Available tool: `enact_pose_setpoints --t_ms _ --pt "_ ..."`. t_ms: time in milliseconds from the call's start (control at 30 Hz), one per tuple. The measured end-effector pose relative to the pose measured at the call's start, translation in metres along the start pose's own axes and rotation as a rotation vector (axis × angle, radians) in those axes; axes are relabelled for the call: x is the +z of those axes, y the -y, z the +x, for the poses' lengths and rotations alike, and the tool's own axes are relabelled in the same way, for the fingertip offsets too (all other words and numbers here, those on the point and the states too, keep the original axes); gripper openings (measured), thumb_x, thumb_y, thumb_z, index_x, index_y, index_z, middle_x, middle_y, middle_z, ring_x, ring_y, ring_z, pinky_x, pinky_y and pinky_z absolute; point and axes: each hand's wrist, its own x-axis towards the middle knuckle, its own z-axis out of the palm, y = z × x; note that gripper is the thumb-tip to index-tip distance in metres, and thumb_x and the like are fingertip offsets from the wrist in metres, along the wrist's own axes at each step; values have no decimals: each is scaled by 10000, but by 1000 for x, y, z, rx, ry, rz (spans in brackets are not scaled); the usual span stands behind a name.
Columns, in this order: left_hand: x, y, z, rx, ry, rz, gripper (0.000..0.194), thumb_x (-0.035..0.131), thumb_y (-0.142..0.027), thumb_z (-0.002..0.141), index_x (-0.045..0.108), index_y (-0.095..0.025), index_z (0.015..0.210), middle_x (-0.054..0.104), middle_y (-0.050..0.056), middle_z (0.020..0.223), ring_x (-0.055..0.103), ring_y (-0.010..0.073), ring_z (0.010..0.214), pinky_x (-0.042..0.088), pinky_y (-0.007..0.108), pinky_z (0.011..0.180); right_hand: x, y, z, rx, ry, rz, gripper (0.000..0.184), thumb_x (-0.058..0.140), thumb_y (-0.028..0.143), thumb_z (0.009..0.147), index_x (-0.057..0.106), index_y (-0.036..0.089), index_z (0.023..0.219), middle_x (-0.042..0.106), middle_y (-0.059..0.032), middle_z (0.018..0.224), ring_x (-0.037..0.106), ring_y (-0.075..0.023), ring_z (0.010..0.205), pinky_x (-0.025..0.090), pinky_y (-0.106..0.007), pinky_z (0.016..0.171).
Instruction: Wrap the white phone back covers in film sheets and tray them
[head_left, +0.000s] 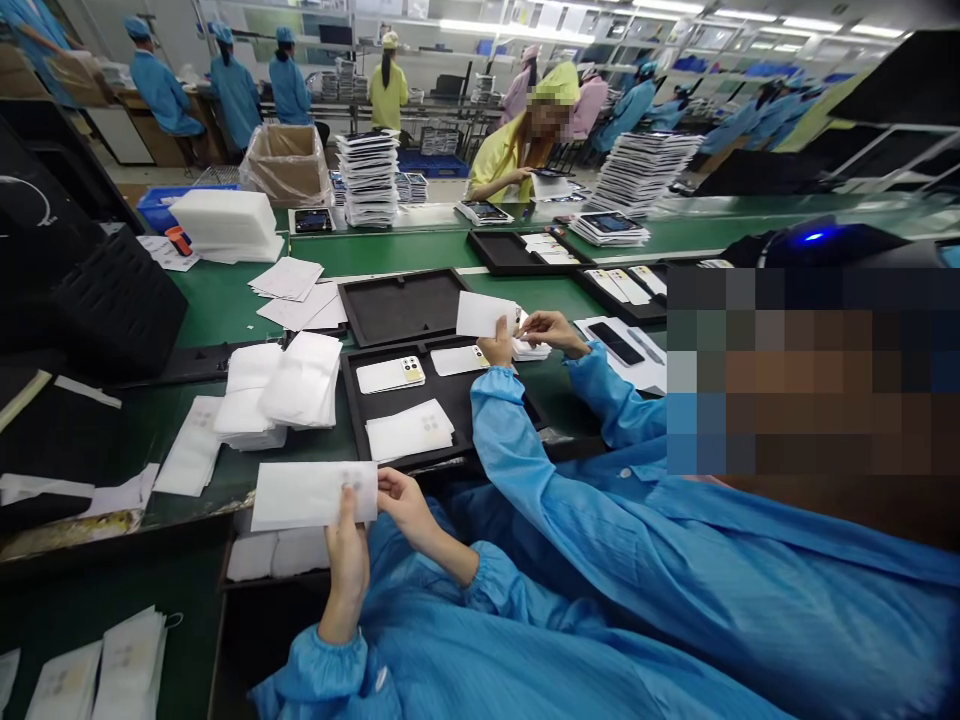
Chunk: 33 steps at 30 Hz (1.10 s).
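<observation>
A flat white phone sleeve (300,497) with round grey marks at its right end is held up in front of me. My left hand (349,555) grips it from below, thumb over the marks. The fingers of my right hand (405,510) pinch its right edge. Whether a phone is inside cannot be seen. Just beyond it, a black tray (390,408) holds white phones (386,376) and a pile of similar white sleeves (410,430). Stacked white pouches (300,385) lie left of the tray, beside another marked sleeve pile (191,445).
To the right, a co-worker's hands (525,340) hold another white sleeve. An empty black tray (405,305) adjoins mine. White sheets (292,290) and a thick white foam stack (229,225) stand farther back. A black bin (112,300) is at left; more sleeves (127,660) lie lower left.
</observation>
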Motion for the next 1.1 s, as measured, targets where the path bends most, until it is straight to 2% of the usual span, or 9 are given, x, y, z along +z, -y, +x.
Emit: enact_pose_setpoints --t_ms 200,267,367,467,567,667,767,967,1100 --pt "-6 2 0 57 55 0 443 863 -445 947 758 -175 1282 770 150 1421 695 306 1434 515 451 1293 -6 2 5 -27 -52 -32 354 973 430 773 793 194 965 821 -51 892 749 -190 778 606 -280 709" --pt "-22 -2 7 329 -34 30 565 838 -494 959 653 -244 1431 671 124 1563 637 285 1492 498 462 1304 -12 12 7 -62 -99 -55 346 970 439 766 800 193 941 825 -57 895 754 -196 788 615 -296 740" --pt "-55 -17 21 1005 -197 325 788 901 -443 902 488 -320 1561 536 108 1655 605 278 1494 504 529 1297 -22 34 9 -102 -141 -144 337 967 441 751 818 197 930 827 -62 893 748 -203 776 610 -301 716" --pt "-77 -35 28 1328 87 920 830 952 -395 862 519 -284 1561 545 158 1636 562 364 1544 454 659 1321 -27 54 4 -128 -99 -305 250 915 373 791 848 203 963 821 -44 881 726 -183 753 599 -289 716" --pt "-80 -43 24 1248 371 1366 831 892 -370 924 489 -257 1642 534 203 1688 483 439 1624 280 771 1380 -22 65 -3 -144 37 -458 191 835 324 849 870 211 999 822 -34 882 718 -177 744 606 -304 742" --pt "-81 -44 22 1270 389 1450 732 787 -256 954 509 -269 1631 655 154 1578 612 373 1521 278 695 1409 -16 66 -10 -142 91 -503 223 834 376 885 879 223 1041 846 -49 936 750 -199 779 634 -333 768" --pt "-93 -51 33 1329 221 1364 658 790 -275 914 587 -274 1540 710 128 1464 678 335 1420 429 583 1348 -18 65 -17 -102 45 -450 354 846 483 934 858 241 1193 867 -74 1051 786 -216 814 671 -364 787" --pt "-114 -114 98 1171 -464 1203 767 813 -303 898 529 -183 1599 599 224 1573 564 379 1533 450 546 1315 -37 66 -28 -92 39 -526 435 831 582 970 851 228 1222 873 -106 1083 805 -229 826 698 -396 802" --pt "-111 -155 147 992 -531 1330 716 768 -276 951 531 -176 1619 555 207 1663 494 351 1598 338 519 1381 -44 68 -37 -114 42 -630 412 810 579 987 864 226 1193 875 -113 1112 825 -252 871 713 -428 857"
